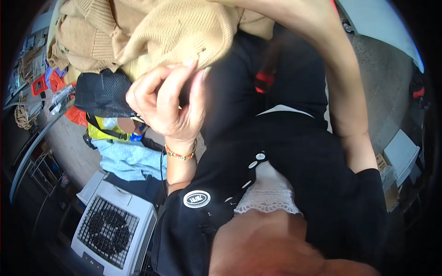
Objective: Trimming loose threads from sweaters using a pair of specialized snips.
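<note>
A tan knitted sweater (184, 34) with ribbed bands lies bunched at the top of the head view, with small dark marks near its lower fold. My left hand (170, 99), wearing a beaded bracelet, has its fingers curled and pinches that fold between thumb and fingertips. My right forearm reaches up the right side and bends across the top over the sweater. The right hand itself lies beyond the upper edge, so its fingers do not show. Just left of my left hand sits a black mesh bag (103, 94).
Below the bag are a yellow bag (103, 129) and light blue cloth (129, 158). A white air cooler (115, 225) stands at lower left. Red plastic bags (76, 115) lie at far left. A white panel (401, 155) and cardboard (391, 198) are on the right.
</note>
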The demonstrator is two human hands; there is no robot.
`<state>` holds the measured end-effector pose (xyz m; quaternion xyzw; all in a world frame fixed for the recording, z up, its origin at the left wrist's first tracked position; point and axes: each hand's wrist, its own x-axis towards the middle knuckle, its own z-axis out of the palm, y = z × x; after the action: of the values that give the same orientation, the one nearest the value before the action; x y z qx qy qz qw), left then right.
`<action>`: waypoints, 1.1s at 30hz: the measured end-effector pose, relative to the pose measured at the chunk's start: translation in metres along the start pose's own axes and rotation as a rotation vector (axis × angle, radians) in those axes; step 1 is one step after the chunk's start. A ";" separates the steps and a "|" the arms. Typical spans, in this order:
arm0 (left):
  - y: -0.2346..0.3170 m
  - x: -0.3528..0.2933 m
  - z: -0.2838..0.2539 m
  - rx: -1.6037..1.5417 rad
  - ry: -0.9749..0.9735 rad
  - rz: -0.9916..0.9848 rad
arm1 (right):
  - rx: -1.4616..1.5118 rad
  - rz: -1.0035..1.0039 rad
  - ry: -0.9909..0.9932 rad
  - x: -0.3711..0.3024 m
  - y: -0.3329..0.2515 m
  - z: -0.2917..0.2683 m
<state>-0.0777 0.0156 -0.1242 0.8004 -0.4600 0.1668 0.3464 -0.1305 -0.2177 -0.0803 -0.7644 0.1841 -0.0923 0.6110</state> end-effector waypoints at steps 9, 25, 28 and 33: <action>0.004 0.014 -0.008 0.032 -0.045 0.002 | -0.664 0.078 0.021 0.030 -0.010 0.008; -0.018 0.004 -0.043 -0.071 0.139 0.058 | 0.330 -0.011 0.040 0.014 0.032 -0.007; -0.024 0.007 -0.054 -0.171 0.362 0.054 | 0.230 -0.345 0.165 -0.029 0.012 0.015; -0.046 -0.007 -0.056 -0.076 0.314 -0.070 | 0.358 -0.372 0.058 -0.054 0.060 0.048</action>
<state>-0.0398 0.0752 -0.1073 0.7663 -0.3781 0.2602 0.4495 -0.1727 -0.1638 -0.1453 -0.6617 0.0387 -0.2562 0.7036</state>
